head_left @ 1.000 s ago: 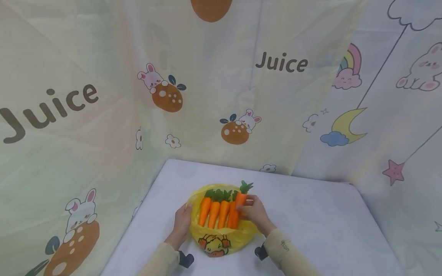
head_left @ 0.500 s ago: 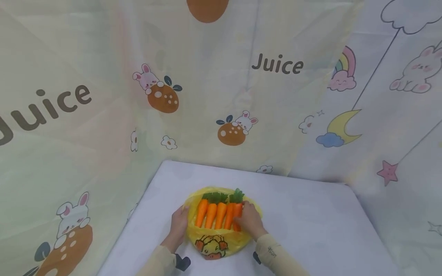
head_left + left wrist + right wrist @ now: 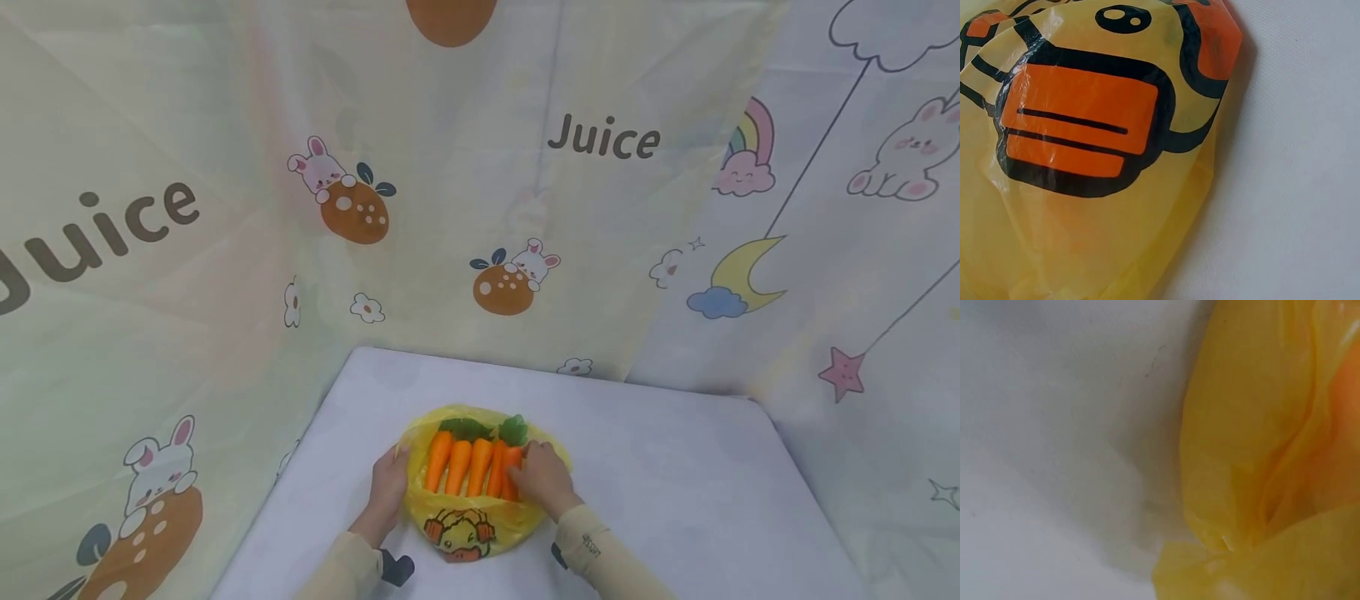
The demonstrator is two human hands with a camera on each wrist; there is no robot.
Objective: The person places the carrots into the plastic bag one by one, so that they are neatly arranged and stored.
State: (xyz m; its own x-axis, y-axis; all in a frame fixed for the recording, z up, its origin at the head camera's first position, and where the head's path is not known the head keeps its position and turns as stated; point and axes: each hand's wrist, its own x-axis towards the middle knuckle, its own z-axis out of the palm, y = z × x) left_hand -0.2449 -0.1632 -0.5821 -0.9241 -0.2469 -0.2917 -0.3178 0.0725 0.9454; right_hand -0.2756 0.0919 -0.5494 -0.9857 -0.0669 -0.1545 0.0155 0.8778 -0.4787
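A yellow plastic bag [image 3: 517, 518] with a printed duck face lies on the table, its mouth spread wide. Several orange carrots [image 3: 458, 468] with green tops lie side by side inside it. My left hand [image 3: 387, 486] grips the bag's left edge. At the right end of the row, my right hand [image 3: 546, 478] holds a carrot [image 3: 512, 460], thumb on its side. In the left wrist view the printed bag [image 3: 1085, 237] fills the left part. The right wrist view has the crumpled bag side [image 3: 1235, 425], with orange showing through; neither wrist view includes fingers.
The white table [image 3: 660, 467] extends around the bag, with its far edge against a patterned curtain [image 3: 427, 333]. Dark heart shapes [image 3: 397, 569] show on the tabletop near the sleeves.
My right hand has lowered the rightmost carrot from above the bag's right side into line with the others. My left hand keeps its grip on the bag. The head view has shifted slightly.
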